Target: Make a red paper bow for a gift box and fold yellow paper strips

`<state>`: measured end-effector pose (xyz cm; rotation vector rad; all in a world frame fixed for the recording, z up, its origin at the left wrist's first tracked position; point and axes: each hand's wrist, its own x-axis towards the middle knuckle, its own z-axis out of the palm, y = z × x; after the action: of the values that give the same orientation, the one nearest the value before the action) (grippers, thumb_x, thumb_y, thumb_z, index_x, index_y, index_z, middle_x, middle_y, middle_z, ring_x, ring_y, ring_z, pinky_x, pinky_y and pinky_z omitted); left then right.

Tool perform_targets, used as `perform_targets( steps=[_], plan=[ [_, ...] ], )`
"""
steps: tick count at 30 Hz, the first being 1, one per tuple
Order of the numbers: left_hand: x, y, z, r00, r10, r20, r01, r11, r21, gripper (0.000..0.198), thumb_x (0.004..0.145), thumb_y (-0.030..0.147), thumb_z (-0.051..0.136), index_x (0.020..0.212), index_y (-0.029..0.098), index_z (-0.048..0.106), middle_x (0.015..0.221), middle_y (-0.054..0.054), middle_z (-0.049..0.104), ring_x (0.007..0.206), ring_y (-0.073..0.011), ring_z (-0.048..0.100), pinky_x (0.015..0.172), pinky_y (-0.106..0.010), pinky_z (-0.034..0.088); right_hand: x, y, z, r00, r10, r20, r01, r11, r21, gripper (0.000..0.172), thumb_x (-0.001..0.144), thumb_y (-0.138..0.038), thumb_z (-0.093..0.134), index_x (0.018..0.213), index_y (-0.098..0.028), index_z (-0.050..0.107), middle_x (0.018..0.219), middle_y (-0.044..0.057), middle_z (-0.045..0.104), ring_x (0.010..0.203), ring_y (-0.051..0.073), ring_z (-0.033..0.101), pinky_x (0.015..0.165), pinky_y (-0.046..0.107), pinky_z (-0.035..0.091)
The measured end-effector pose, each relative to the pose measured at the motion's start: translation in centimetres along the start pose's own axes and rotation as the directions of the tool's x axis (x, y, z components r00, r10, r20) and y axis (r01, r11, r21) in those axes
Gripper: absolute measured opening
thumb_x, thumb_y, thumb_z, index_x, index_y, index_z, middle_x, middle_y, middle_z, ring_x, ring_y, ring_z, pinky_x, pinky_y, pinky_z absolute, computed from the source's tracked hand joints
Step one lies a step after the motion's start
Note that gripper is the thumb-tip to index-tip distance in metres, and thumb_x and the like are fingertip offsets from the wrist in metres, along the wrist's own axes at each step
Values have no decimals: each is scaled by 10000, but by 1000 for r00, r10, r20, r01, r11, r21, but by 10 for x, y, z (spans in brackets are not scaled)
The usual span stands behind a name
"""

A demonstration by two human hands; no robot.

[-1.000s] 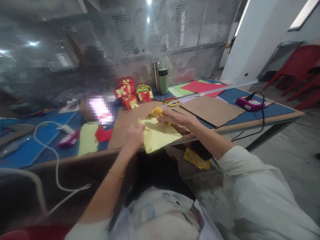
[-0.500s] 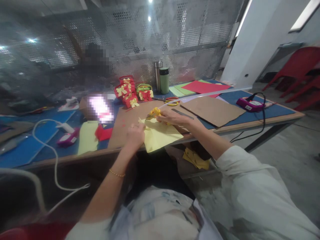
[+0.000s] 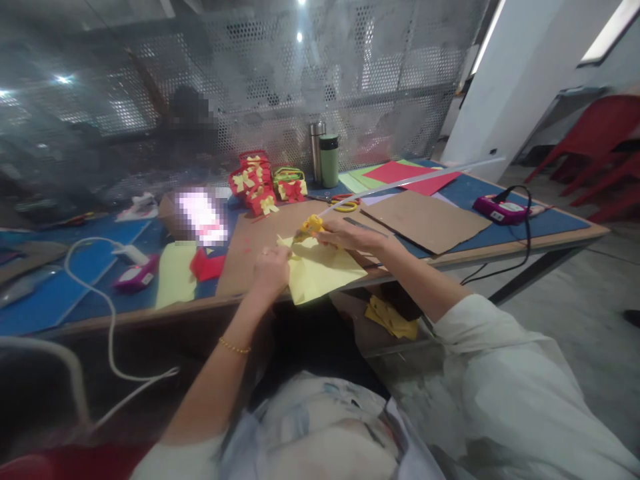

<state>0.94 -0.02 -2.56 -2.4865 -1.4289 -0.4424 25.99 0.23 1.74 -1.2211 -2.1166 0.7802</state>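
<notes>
My left hand [image 3: 273, 270] is closed on the left edge of a yellow paper sheet [image 3: 323, 275] at the table's front edge. My right hand [image 3: 343, 235] grips a yellow glue gun [image 3: 314, 225], with a long clear glue stick [image 3: 410, 181] sticking out of its back toward the upper right. The gun's nozzle points left, over the paper's upper left corner and close to my left fingers. Brown cardboard [image 3: 240, 260] lies under the paper and my hands.
Red and yellow paper baskets [image 3: 253, 183] stand behind, beside a green flask [image 3: 329, 161]. Scissors [image 3: 346, 205] and a cardboard piece [image 3: 425, 222] lie to the right. A glowing phone [image 3: 203, 217], a purple device [image 3: 137, 275] and a white cable [image 3: 111, 327] are left.
The glue gun and its glue stick have shifted very slightly, the stick's far end now a little higher. Both hands keep their hold.
</notes>
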Motion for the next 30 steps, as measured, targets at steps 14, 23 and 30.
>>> perform_targets(
  steps=[14,23,30],
  plan=[
    [0,2,-2,1000,-1,19,1,1000,4,351,900,91,426,1115,141,698,1028,-166,744,1000,-307,623,904,-450,503,14,1,3,997,59,-45,-61,997,-55,355,994,-468,547,762,-200,562,694,-4,558,594,122,459,577,274,325],
    [0,5,-5,999,-20,37,20,1000,2,355,900,75,432,1132,125,696,1042,-183,743,1027,-326,629,895,-437,497,0,-3,0,1000,23,2,-23,999,-47,423,984,-527,527,713,-203,553,666,-5,547,614,130,480,591,274,334],
    [0,4,-4,1000,-12,15,12,1000,17,301,897,66,448,1046,155,694,988,-158,742,993,-306,639,863,-412,497,-6,-1,-7,995,28,-97,-23,998,56,349,1001,-459,517,745,-223,523,727,16,539,669,158,482,631,298,410]
  ],
)
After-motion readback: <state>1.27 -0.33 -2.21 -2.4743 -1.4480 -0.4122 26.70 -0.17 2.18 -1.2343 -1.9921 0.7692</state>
